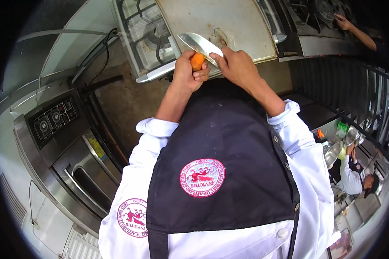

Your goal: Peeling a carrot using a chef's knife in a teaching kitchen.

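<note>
In my left hand (186, 71) I hold an orange carrot (197, 61), its rounded end showing between thumb and fingers. My right hand (240, 66) grips a broad-bladed kitchen knife (201, 44); the handle is hidden in the fist. The blade points up and to the left, its lower edge close to the top of the carrot. Whether edge and carrot touch, I cannot tell. Small orange bits cling to the blade. Beneath both hands lies the near edge of a pale, stained board or cover (194, 16), with peel-like scraps (218, 37) on it.
A gas burner (159, 35) with black grates lies left of the board. Another person's hand (343, 22) reaches over a dark stove (321, 13) at upper right. A stainless oven (84, 171) stands at left. A co-worker (350, 176) works among metal bowls (333, 153) at far right.
</note>
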`<action>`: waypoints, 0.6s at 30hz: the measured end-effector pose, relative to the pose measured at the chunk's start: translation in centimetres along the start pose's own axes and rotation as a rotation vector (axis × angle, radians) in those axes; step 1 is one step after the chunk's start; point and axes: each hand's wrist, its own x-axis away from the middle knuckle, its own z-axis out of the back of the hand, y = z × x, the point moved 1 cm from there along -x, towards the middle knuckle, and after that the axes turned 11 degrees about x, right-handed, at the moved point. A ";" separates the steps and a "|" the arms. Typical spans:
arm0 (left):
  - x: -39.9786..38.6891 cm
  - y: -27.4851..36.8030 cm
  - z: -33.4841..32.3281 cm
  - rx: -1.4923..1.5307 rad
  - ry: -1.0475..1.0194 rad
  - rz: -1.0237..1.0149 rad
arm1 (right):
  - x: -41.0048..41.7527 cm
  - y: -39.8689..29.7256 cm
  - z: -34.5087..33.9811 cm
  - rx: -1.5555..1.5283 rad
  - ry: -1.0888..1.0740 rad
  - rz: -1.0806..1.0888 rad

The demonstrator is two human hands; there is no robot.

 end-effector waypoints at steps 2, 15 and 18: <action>0.2 -0.2 0.6 0.035 -0.095 0.013 | -0.2 1.4 -0.8 -0.019 0.034 -0.035; 0.2 -0.9 0.9 -0.177 -0.059 -0.210 | -0.6 1.0 -0.9 -0.003 0.040 -0.059; -0.1 -0.5 0.8 -0.327 -0.082 -0.323 | -1.3 1.7 -0.5 0.027 0.027 -0.126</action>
